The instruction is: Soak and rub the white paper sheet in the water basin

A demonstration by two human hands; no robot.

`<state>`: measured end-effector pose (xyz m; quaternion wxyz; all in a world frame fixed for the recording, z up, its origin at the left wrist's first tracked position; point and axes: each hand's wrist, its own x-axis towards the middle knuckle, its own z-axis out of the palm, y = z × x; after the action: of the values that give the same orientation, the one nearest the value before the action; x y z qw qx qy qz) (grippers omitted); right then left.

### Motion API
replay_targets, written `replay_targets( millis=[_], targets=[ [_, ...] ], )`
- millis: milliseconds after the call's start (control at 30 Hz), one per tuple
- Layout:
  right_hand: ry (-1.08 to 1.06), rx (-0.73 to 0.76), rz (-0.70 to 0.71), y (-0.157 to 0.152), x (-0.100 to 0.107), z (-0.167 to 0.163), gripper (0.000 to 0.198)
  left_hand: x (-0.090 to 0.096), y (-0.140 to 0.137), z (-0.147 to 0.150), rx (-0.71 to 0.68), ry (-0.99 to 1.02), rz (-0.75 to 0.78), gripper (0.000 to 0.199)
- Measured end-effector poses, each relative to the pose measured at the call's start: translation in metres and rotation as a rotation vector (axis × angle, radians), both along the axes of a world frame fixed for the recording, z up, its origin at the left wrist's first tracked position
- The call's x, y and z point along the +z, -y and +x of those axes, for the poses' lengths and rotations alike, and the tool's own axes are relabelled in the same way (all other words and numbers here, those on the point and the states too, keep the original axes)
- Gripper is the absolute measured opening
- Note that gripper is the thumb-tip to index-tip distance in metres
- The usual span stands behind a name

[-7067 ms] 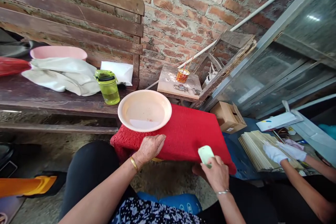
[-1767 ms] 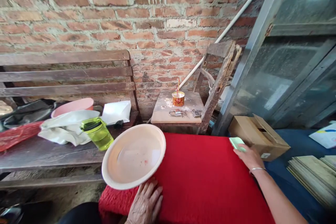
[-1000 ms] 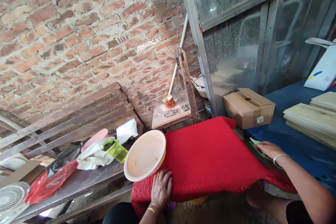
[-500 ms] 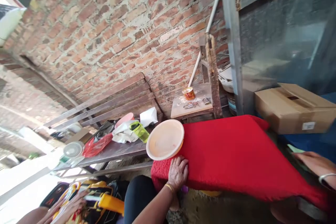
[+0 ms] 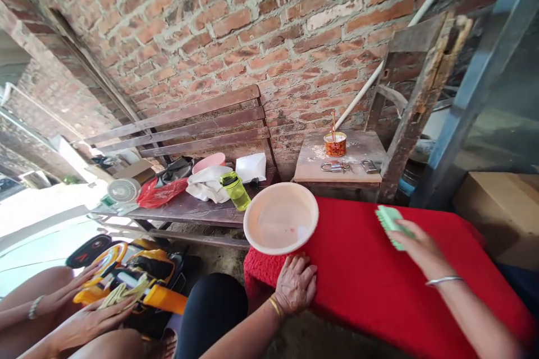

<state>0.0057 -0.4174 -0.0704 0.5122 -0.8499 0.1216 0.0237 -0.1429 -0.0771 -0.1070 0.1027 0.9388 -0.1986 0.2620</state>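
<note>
A red cloth (image 5: 349, 269) is spread over the surface in front of me. My left hand (image 5: 296, 283) rests on its near left edge, palm down, fingers laid on the fabric with nothing in them. Just beyond those fingertips stands a pale peach plastic basin (image 5: 280, 219), partly on the cloth's left corner, holding what looks like a little water. In my right hand (image 5: 416, 241) is a light green scrub brush (image 5: 391, 224), its bristles turned to the left over the right part of the cloth. Whether the bristles touch the fabric I cannot tell.
Another person's hands (image 5: 96, 314) hold yellow items at the lower left. A wooden bench (image 5: 197, 216) carries a green bottle (image 5: 236, 190), a red bag (image 5: 162, 193) and a small fan (image 5: 123, 190). On a chair (image 5: 307, 157) sit padlocks and a tin (image 5: 335, 145). Right lies a cardboard box (image 5: 501, 202).
My right hand has come in from the far right with the green brush, now over the cloth. My left hand stays on the cloth's edge. The camera view has turned left.
</note>
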Motion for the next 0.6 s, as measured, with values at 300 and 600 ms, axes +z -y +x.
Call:
replay_targets(
  millis=[300,600],
  targets=[
    [0.141,0.415,-0.512,-0.191,0.026,0.058,0.035,-0.029,-0.002,0.003,0.013,0.169,-0.033,0.03],
    [0.103,0.439,-0.76,-0.139,0.031,0.072,0.038,-0.034,-0.005,0.0,0.019,0.118,0.021,0.034]
  ],
)
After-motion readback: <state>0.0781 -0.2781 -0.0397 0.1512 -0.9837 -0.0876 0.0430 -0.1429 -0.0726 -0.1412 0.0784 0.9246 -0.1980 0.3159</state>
